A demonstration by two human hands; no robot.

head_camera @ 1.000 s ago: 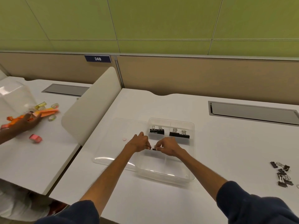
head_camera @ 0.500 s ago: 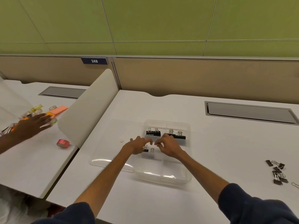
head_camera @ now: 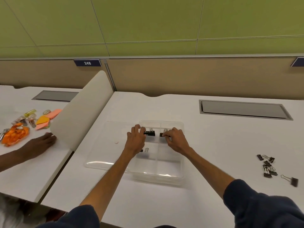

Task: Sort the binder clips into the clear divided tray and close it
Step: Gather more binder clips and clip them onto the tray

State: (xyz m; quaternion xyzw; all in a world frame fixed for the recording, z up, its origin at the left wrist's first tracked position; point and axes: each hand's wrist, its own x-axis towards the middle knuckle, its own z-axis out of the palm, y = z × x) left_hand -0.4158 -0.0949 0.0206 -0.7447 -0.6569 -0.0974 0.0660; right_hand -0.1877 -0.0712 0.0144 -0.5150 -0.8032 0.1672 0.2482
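White desk runs up to a tan partition under a green wall, and the clear divided tray sits in the middle of it with its lid lying open flat to the left. Half a second ago both hands were lower, over the tray's middle row; now they have moved up to the far row. The left hand has its fingers curled down onto the black binder clip in the far-left compartment, and the right hand curls likewise at the clip in the far-right compartment; whether either one actually grips its clip I cannot tell. A small binder clip lies left behind in the middle-left compartment, partly behind the left wrist. Off to the right, well apart from the tray, a loose pile of binder clips waits on the desk. Beyond the white divider, another person's hand rests flat on the neighbouring desk, nearer the divider than before, beside orange packaging.
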